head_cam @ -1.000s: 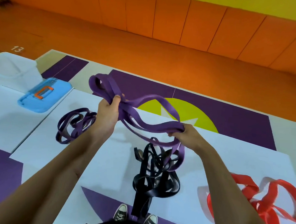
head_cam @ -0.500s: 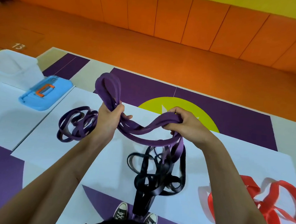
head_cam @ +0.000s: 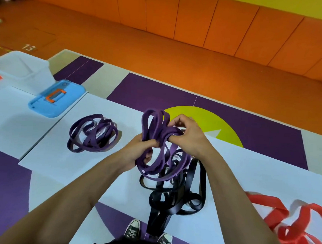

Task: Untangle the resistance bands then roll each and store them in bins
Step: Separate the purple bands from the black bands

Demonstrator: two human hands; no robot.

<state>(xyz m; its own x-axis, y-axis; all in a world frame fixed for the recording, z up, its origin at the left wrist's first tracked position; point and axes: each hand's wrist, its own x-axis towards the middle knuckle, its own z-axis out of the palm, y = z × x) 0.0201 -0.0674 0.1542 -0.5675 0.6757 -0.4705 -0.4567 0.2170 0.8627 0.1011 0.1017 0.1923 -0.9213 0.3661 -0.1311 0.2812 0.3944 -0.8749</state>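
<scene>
Purple band is gathered into loops above the black tangle, our left hand and right hand both clenched around it. We judge this the rolling step; next, tighten the coil and carry it to the bin, well left of that tangle.

A white tabletop spans the lower frame. On it lie a coiled purple band centre left, a black tangle lower centre, draping over the near edge, and a red band lower right.
</scene>
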